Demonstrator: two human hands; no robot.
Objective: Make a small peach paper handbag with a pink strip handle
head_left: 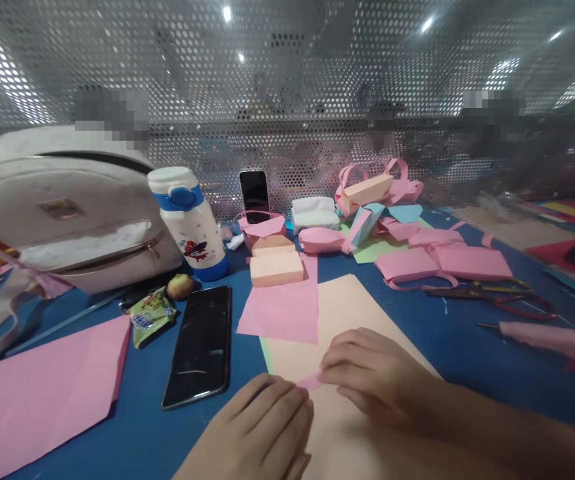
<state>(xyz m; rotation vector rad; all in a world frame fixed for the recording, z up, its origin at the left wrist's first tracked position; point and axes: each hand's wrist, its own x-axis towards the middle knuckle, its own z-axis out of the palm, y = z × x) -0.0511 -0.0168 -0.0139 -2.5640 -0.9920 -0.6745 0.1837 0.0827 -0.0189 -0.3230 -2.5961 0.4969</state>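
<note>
Between my two hands is a small strip of pink paper [309,382], most of it hidden by fingers. My left hand [262,427] is closed on its near-left end, fingers bent together. From the other side, my right hand [372,373] pinches the strip's right end. Both hands are over a large peach paper sheet [352,307], with a green edge showing beneath it. Just beyond lies a pink paper sheet [287,310], and a folded peach paper box [276,268] rests on its far part.
A large phone [200,347], snack packet [152,317] and pink sheet [42,393] lie left. Behind stand a bottle [187,223], backpack [67,213] and upright phone [255,195]. Scissors [487,290], a pink-handled pointed tool [542,333] and folded pink paper pieces [472,262] lie right.
</note>
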